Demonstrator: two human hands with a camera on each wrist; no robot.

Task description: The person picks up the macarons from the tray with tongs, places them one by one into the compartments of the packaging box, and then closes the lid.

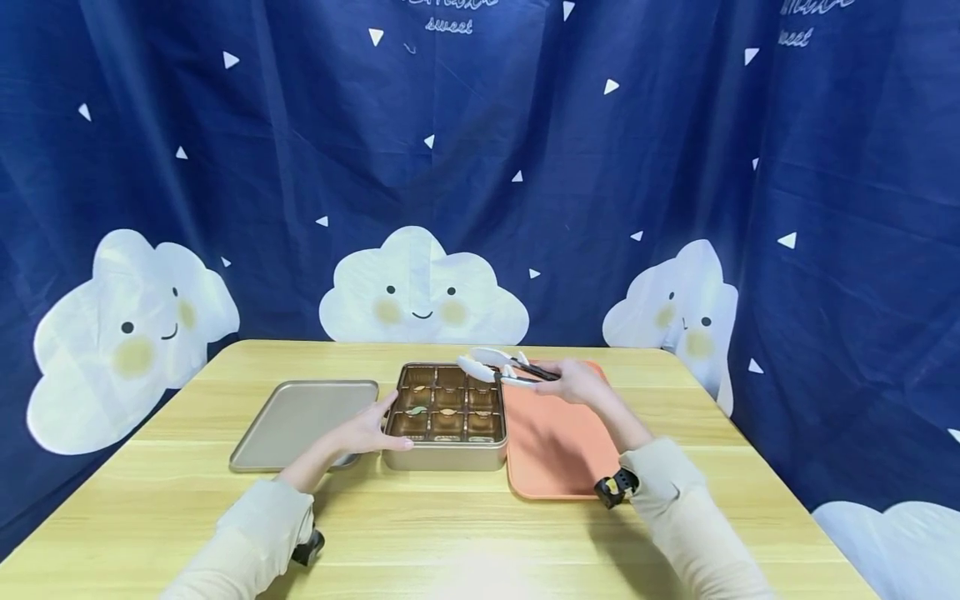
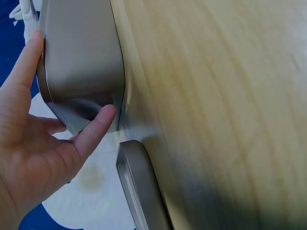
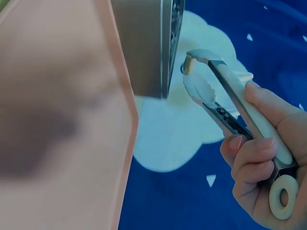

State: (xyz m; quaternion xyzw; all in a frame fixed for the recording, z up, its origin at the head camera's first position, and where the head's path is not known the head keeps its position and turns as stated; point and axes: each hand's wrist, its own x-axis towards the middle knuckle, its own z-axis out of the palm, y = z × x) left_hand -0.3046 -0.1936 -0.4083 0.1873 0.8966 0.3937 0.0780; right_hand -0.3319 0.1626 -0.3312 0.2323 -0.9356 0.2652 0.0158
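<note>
My left hand rests on the left front corner of a champagne-coloured square metal tin, its fingers fairly straight along the side and rim. Inside the tin, a brown glossy insert divides it into several square compartments with small tan and green bits. My right hand grips kitchen tongs by their handles, held over the tin's right back corner. Between the white tong tips, a small tan piece shows in the right wrist view.
A flat champagne-coloured lid or tray lies left of the tin. On its right is an orange tray, under my right forearm. All stand on a wooden table, with a blue cloud-print curtain behind.
</note>
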